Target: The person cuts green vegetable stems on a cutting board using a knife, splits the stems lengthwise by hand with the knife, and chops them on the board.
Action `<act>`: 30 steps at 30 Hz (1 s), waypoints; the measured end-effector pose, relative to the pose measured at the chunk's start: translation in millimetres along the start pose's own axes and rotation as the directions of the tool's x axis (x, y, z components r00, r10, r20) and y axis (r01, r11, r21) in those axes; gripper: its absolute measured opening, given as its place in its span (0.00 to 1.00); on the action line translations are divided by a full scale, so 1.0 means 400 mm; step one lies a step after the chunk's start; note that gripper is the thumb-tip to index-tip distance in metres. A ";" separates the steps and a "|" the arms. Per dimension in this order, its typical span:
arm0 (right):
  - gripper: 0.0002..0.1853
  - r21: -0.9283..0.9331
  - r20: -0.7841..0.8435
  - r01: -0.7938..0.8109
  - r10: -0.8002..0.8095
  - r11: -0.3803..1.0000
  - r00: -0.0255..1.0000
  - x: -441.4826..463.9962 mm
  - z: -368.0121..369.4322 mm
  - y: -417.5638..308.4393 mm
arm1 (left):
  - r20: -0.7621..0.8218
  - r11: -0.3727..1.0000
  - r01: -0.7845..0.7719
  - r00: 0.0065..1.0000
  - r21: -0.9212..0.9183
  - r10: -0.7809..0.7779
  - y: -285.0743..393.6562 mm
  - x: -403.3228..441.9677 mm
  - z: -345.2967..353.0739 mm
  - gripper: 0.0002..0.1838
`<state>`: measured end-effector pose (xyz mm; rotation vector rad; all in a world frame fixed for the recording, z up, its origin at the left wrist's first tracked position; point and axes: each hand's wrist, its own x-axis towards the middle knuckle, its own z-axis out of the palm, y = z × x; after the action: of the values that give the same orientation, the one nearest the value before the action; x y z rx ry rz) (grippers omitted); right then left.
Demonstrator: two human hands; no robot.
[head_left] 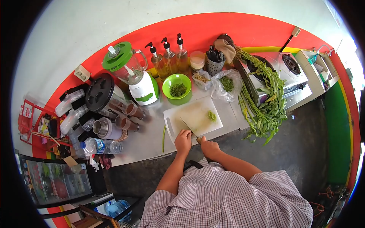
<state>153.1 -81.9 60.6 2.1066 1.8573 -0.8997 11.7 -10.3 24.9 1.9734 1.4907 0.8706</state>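
Two hands are at the near edge of the cutting board (pixel 192 108), the right hand (pixel 210 147) gripping the knife (pixel 188 126), whose blade slants away leftward, the left hand (pixel 183 140) beside it, hold unclear, with chopped greens (pixel 211 116) toward the board's right, nearer the right hand.

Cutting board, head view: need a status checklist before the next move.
1. Knife handle in right hand: ok, gripped.
2. Left hand well away from blade: not ok, fingers right beside it.
3. Chopped greens on cutting board: ok, small pile toward the right.
4. Green bowl upright: ok, chopped herbs inside.
5. Long green stalk off the board: ok, on the counter.
6. Blade sharp: cannot tell.
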 end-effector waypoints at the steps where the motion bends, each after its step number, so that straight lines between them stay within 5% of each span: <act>1: 0.20 -0.003 0.012 0.008 -0.008 1.000 1.000 0.014 -0.009 0.002 | 0.008 1.000 0.000 1.000 -0.007 0.000 -0.001 -0.001 -0.001 0.03; 30: 0.20 0.026 0.058 -0.011 0.009 1.000 0.998 -0.004 0.000 0.004 | 0.005 0.995 -0.041 0.999 0.093 0.040 -0.006 -0.013 0.009 0.04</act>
<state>154.5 -83.4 61.1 2.0793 1.8150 -0.9773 11.8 -14.8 19.8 2.0778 1.5200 0.8284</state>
